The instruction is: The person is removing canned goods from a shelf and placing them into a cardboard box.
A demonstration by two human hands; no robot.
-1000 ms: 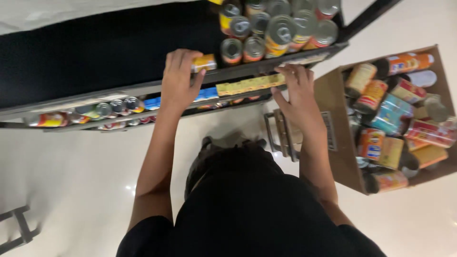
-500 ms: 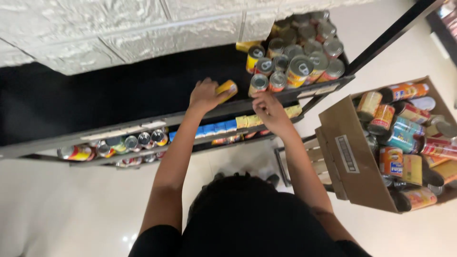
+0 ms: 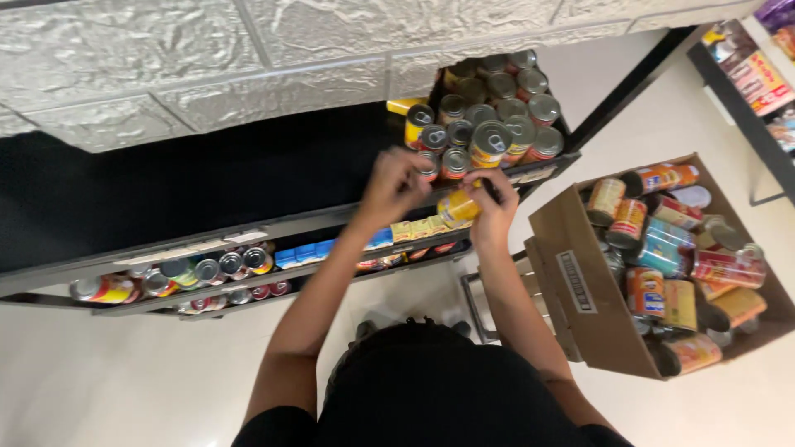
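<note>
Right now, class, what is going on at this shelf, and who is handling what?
A person leans over a black metal shelf. The right hand holds a small yellow-labelled tin can at the shelf's front edge, and the left hand reaches to it beside a cluster of stacked round tins. An open brown cardboard box of assorted cans sits to the right.

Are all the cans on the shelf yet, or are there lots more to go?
Not yet. A bunch of cans already stands on the top shelf. The right hand holds a yellow can at the shelf edge, with the left hand beside it. The box holds many more cans.
</note>
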